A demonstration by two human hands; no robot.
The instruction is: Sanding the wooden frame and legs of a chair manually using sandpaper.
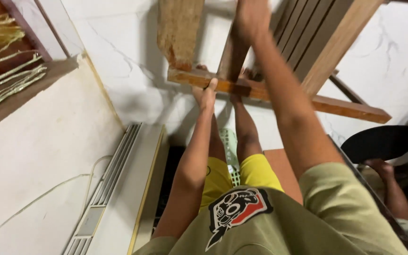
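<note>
packages: none | signs: none | screens: none | label: small pale grey rectangular plate [90, 227] on white slatted unit [119, 189], lower left of frame

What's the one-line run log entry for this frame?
left hand: grips wooden crossbar | right hand: grips upright slat | wooden frame: tilted over white floor

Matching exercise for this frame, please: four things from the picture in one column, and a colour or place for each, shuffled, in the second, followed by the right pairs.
Things:
1. left hand
2. right hand
3. shorts
4. basket

Places or colours:
A. yellow
B. pale green, on the floor between the legs
C. gripping the upright wooden slat, at the top of the view
D. on the horizontal wooden rail

Pairs: 1-D, 2-C, 3-A, 4-B
</note>
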